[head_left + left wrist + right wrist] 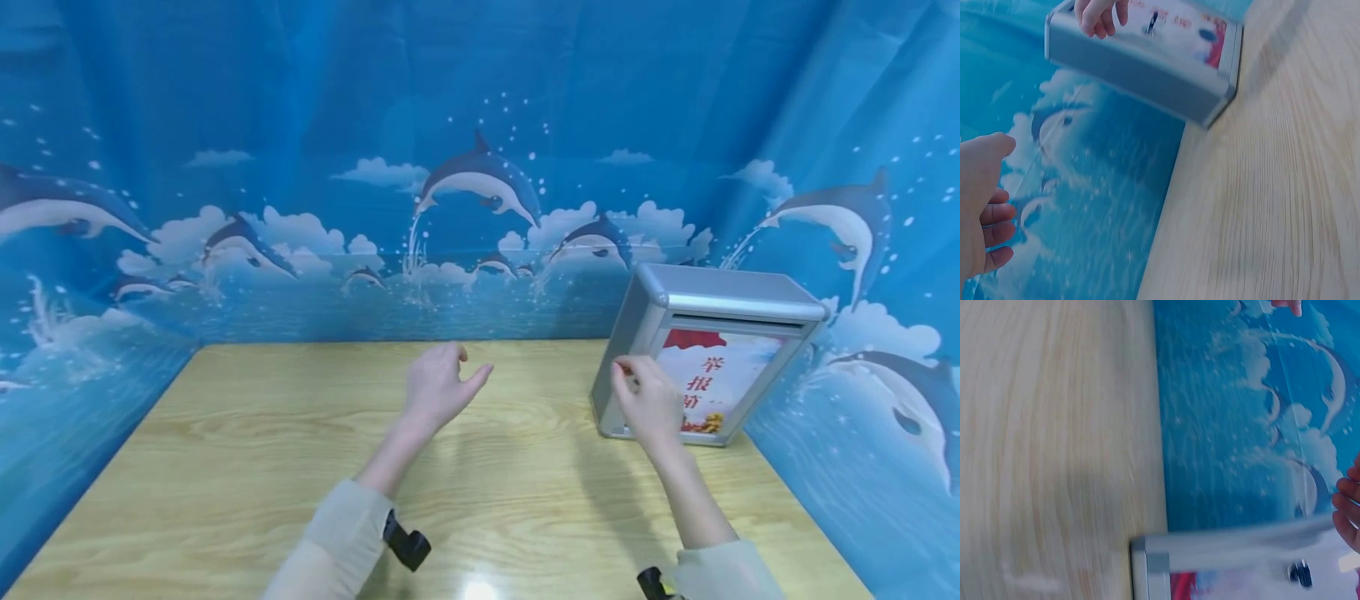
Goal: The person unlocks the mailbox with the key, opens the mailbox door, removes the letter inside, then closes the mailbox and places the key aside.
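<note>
A silver-grey metal drop box point(738, 287) stands upright on the table at the right. It has a dark slot point(735, 322) across its upper front and a glossy poster with red characters below. My right hand point(649, 400) is in front of the box's left front edge, fingers loosely bent, holding nothing. In the left wrist view those fingers hang down over the box's edge. My left hand point(442, 385) hovers over the middle of the table, thumb point(477, 382) stretched out to the right and fingers relaxed, with nothing in it.
The wooden table point(300, 450) reaches back to a blue curtain point(315, 100) printed with dolphins, which also hangs along both sides. Each forearm wears a small black wrist camera point(407, 542). The box takes up the table's back right corner.
</note>
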A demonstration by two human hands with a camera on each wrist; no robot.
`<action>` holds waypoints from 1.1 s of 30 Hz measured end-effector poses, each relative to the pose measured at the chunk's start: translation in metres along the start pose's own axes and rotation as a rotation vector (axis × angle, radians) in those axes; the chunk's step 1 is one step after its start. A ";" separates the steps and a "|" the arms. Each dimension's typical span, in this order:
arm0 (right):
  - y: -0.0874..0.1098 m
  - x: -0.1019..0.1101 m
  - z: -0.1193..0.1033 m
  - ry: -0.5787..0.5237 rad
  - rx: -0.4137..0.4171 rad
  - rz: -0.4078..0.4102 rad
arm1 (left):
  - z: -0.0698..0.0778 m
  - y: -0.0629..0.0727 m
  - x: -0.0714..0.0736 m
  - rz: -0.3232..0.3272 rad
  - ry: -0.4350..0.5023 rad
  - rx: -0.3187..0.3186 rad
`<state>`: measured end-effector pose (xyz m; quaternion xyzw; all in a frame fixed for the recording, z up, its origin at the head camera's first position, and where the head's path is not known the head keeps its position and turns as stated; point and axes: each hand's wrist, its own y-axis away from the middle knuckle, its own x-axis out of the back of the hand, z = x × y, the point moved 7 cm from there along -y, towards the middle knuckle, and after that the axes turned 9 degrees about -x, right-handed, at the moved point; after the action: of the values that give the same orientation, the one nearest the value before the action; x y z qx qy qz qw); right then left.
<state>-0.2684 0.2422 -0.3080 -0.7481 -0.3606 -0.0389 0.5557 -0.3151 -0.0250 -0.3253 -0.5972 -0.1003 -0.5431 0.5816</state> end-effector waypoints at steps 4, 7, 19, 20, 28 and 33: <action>-0.001 0.019 0.013 -0.011 -0.022 0.058 | 0.021 -0.009 -0.008 0.009 0.043 -0.031; 0.000 0.030 0.023 -0.028 -0.035 0.095 | 0.033 -0.014 -0.017 -0.009 0.088 -0.027; 0.001 0.066 0.068 -0.009 -0.258 0.190 | 0.068 -0.031 -0.046 -0.081 0.262 0.021; 0.001 0.069 0.072 -0.013 -0.276 0.208 | 0.071 -0.033 -0.048 -0.084 0.279 0.025; 0.008 0.083 0.106 -0.054 -0.443 0.286 | 0.090 -0.048 -0.060 -0.078 0.374 0.054; 0.014 0.089 0.132 -0.139 -0.609 0.323 | 0.099 -0.054 -0.067 -0.054 0.469 0.108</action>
<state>-0.2404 0.3978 -0.3282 -0.9277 -0.2465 -0.0055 0.2804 -0.3289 0.1055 -0.3186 -0.4198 -0.0072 -0.6763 0.6053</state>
